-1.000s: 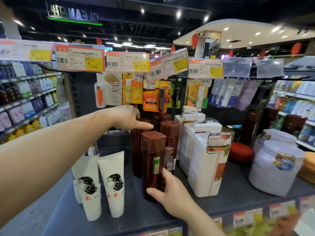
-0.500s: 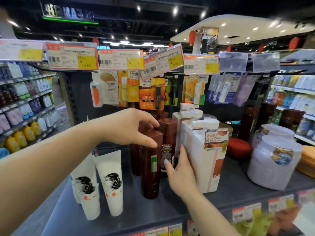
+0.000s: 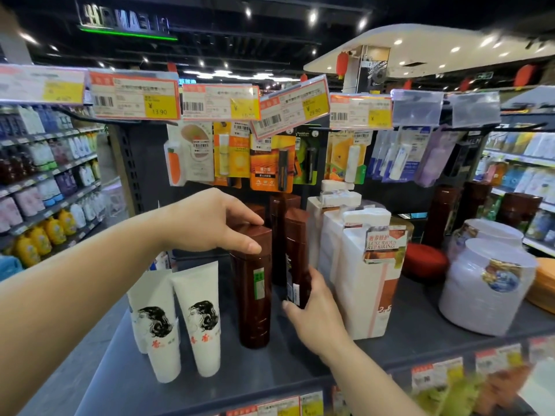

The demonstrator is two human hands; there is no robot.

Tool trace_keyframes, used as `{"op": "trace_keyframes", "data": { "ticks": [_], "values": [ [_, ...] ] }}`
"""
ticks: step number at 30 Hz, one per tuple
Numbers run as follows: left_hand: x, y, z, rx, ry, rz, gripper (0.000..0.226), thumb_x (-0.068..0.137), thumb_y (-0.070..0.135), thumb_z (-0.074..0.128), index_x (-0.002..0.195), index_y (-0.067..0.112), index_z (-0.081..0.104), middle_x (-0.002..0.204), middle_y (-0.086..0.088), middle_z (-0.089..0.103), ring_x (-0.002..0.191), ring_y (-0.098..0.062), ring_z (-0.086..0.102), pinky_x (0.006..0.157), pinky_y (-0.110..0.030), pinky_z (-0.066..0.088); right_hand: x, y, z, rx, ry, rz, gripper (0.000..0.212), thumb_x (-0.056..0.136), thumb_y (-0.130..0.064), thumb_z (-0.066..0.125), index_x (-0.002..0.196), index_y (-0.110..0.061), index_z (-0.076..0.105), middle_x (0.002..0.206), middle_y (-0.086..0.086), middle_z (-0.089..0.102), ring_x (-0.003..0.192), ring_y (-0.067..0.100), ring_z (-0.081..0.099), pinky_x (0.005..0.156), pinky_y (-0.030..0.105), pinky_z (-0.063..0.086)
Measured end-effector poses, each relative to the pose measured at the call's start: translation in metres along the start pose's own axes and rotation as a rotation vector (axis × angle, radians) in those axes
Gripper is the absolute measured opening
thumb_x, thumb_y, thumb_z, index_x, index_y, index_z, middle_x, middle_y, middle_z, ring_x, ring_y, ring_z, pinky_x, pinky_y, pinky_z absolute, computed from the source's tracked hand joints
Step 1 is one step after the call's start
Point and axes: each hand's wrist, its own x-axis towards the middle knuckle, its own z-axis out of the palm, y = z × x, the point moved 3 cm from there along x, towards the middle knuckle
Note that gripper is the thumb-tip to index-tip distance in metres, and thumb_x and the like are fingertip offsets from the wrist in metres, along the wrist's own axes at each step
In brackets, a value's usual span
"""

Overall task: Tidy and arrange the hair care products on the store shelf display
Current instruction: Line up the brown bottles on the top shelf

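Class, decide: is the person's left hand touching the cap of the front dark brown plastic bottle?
Touching. The head view shows the left hand gripping the cap of the front dark brown plastic bottle, fingers on top and thumb against its front edge.

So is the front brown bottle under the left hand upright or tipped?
Upright. The front brown bottle stands with its base on the shelf, cap uppermost, while the left hand holds the cap.
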Motion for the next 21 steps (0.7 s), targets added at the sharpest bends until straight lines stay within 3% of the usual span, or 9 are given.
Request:
{"op": "trace_keyframes", "data": {
  "ticks": [6, 9, 12, 16, 21],
  "values": [
    [-0.008, 0.016, 0.007, -0.049, -0.041, 0.068, 0.048, 0.062, 0.049, 0.079, 0.109, 0.043, 0.065, 0.097, 0.021, 0.067, 0.091, 0.009, 0.061, 0.084, -0.016, 0.048, 0.006, 0.002, -0.002, -0.031, -0.093, 0.020, 0.086, 0.082, -0.023, 0.073, 0.149, -0.034, 0.020, 0.144, -0.013, 0.045, 0.133, 0.010, 0.042, 0.111, 0.039, 0.038],
    [-0.010, 0.023, 0.012, -0.066, -0.062, 0.085, 0.050, 0.062, 0.051, 0.079, 0.109, 0.041, 0.065, 0.098, 0.018, 0.067, 0.090, 0.005, 0.062, 0.084, -0.019, 0.050, 0.010, 0.002, -0.004, -0.034, -0.085, 0.016, 0.074, 0.079, -0.032, 0.077, 0.141, -0.034, 0.037, 0.133, -0.015, 0.056, 0.123, 0.006, 0.052, 0.105, 0.039, 0.045],
    [-0.010, 0.026, 0.016, -0.108, -0.072, 0.088, 0.046, 0.064, 0.046, 0.081, 0.106, 0.040, 0.065, 0.096, 0.016, 0.068, 0.088, 0.002, 0.064, 0.082, -0.021, 0.052, 0.009, 0.003, -0.001, -0.051, -0.116, 0.008, 0.047, 0.075, -0.038, 0.079, 0.117, -0.028, 0.059, 0.107, -0.011, 0.069, 0.098, 0.002, 0.063, 0.091, 0.032, 0.053],
    [-0.010, 0.019, 0.016, -0.147, -0.053, 0.055, 0.043, 0.061, 0.049, 0.083, 0.099, 0.045, 0.064, 0.097, 0.015, 0.067, 0.089, 0.000, 0.064, 0.083, -0.024, 0.053, 0.007, 0.007, 0.005, -0.042, -0.136, -0.017, 0.040, 0.071, -0.049, 0.078, 0.105, -0.035, 0.062, 0.103, -0.011, 0.069, 0.095, 0.003, 0.063, 0.088, 0.031, 0.054],
    [-0.010, 0.019, 0.017, -0.142, -0.080, 0.054, 0.047, 0.060, 0.050, 0.083, 0.102, 0.044, 0.063, 0.104, 0.014, 0.064, 0.096, -0.002, 0.062, 0.088, -0.027, 0.053, 0.007, 0.003, 0.002, -0.040, -0.213, -0.027, 0.035, 0.079, -0.040, 0.076, 0.110, -0.034, 0.063, 0.105, -0.015, 0.069, 0.099, 0.000, 0.062, 0.091, 0.027, 0.050]
  ]
}}
